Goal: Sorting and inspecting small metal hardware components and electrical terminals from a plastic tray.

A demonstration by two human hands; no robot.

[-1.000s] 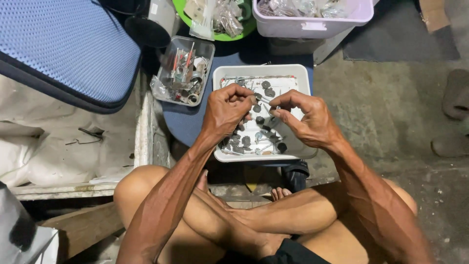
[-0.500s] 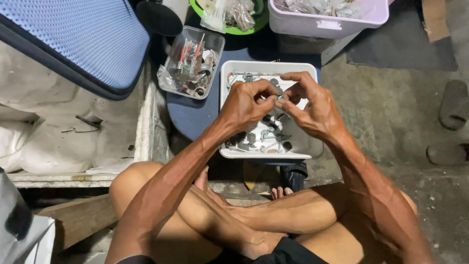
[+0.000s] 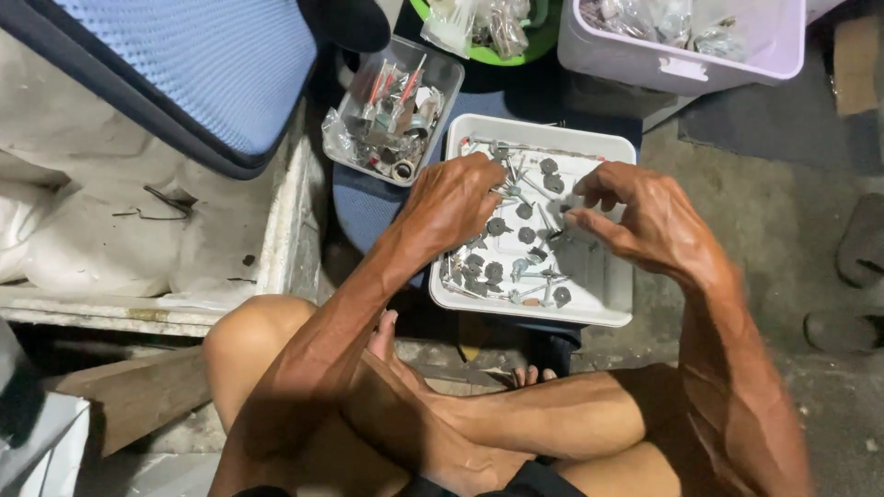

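White tray [image 3: 603, 304]: shallow, rectangular, set on a dark stool in front of the seated person, holding loose dark round parts [image 3: 497, 226] and thin metal pins [image 3: 543, 276]. Left hand [image 3: 451, 198]: over the tray's left half, fingers curled narrow among the parts; whether they pinch one cannot be told. Right hand [image 3: 645, 221]: over the right half, fingers partly spread, apparently empty. Parts lie directly under the left hand, the nearer one. Clear box [image 3: 391, 110] of small items stands just beyond the tray's left corner.

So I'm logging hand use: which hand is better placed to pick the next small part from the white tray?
Probably left: the left hand is down among the small dark metal parts in the white rectangular plastic tray; the right hand hovers higher, fingers curled.
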